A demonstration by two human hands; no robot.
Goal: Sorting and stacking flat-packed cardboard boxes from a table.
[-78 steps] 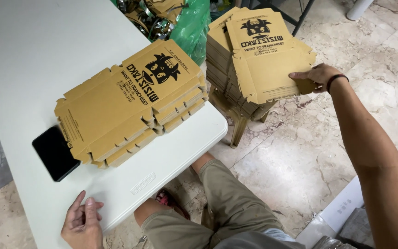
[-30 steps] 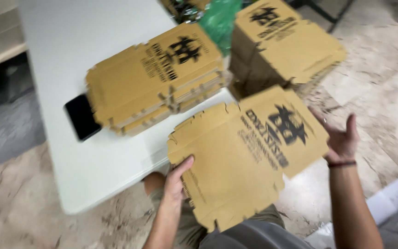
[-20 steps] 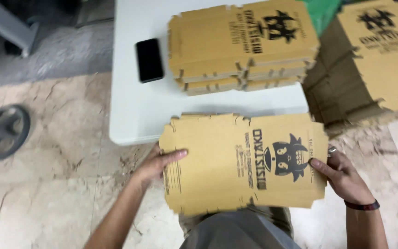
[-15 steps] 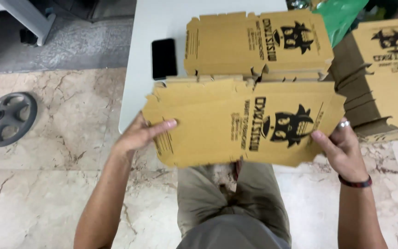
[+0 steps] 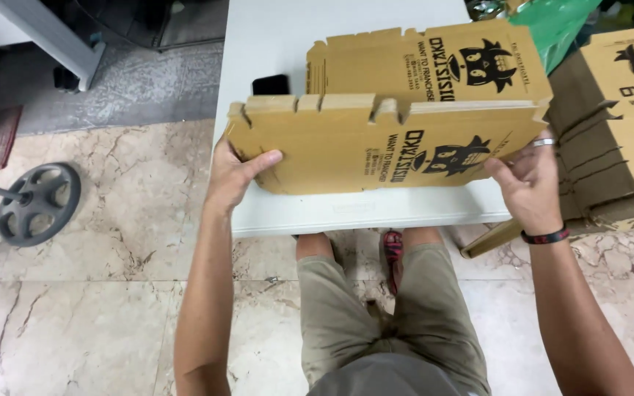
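I hold a flat brown cardboard box blank [image 5: 346, 150] with black print over the near edge of a white table [image 5: 361, 213]. My left hand [image 5: 235, 174] grips its left end, thumb on top. My right hand [image 5: 528, 183], with a ring and a dark wristband, grips its right end. The blank's far edge is folded upward into a notched flap. Behind it on the table lies a stack of the same flat box blanks [image 5: 412, 66].
A black phone [image 5: 270, 84] lies on the table left of the stack. Another pile of box blanks [image 5: 618, 110] stands on the right beside the table, with a green bag [image 5: 559, 22] behind. A grey wheeled base [image 5: 38, 204] rests on the marble floor at left.
My right hand took one blank off the right pile and brought it in front of me. Both hands now hold it by its ends over the table edge, its far edge folded up.
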